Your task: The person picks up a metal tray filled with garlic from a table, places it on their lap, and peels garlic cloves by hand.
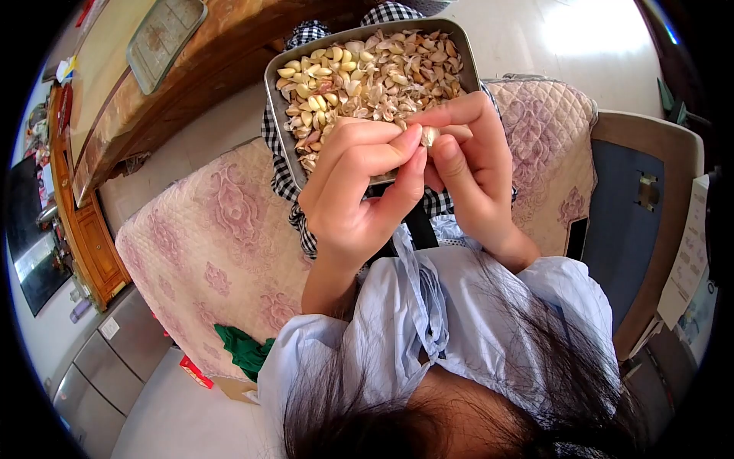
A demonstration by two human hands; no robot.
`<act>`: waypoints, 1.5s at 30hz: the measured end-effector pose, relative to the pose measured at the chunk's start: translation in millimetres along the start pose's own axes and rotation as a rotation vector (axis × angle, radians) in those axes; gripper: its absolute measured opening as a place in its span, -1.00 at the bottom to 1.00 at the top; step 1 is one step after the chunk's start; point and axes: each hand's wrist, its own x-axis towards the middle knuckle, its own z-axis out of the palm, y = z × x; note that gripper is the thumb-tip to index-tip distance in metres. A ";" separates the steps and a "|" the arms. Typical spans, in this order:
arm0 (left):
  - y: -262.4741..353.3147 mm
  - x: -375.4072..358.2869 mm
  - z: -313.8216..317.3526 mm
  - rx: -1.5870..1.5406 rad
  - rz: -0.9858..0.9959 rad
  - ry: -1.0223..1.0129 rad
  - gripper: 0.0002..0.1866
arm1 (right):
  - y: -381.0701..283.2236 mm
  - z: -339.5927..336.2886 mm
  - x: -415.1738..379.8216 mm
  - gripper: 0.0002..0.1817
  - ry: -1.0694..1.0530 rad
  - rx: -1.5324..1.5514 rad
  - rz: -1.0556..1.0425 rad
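Note:
Over a metal tray (468, 57), my right hand (482, 168) pinches a garlic clove (430, 137) between thumb and fingers. My left hand (355, 172) is closed right beside it, thumb and fingertips pressed together at the clove's edge. Whether a strip of skin is between these fingertips is hidden. In the tray, peeled yellow cloves (315, 76) lie mostly at the left. Unpeeled cloves and papery skins (420, 65) cover the middle and right. The tray rests on black-and-white checked cloth (275, 153) over the lap.
A quilted, flowered cover (206, 222) spreads over the seat on both sides. At the upper left stands a wooden table (103, 84) with a rectangular lidded container (164, 42) on it. Green cloth (243, 350) lies at the lower left. A blue-backed chair (627, 222) is at the right.

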 end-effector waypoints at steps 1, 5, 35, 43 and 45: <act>1.2 -0.7 0.5 0.009 -0.018 0.008 -0.84 | -0.7 0.7 -0.3 -0.87 -0.001 0.000 -0.001; -0.7 -3.6 0.9 -0.010 -0.050 0.054 -0.85 | 0.0 7.8 -2.2 -0.87 0.037 -0.047 -0.015; -17.2 14.4 -19.9 0.141 0.188 -0.387 -0.73 | 10.9 -4.7 -3.4 -0.85 -0.126 0.639 0.433; -16.1 -4.3 -11.5 -0.126 0.006 -0.049 -0.69 | 3.3 -0.1 5.6 -0.74 -0.131 0.763 0.309; -11.0 -4.2 -12.1 -0.103 0.006 -0.037 -0.67 | 2.4 1.3 4.3 -0.74 -0.114 0.717 0.305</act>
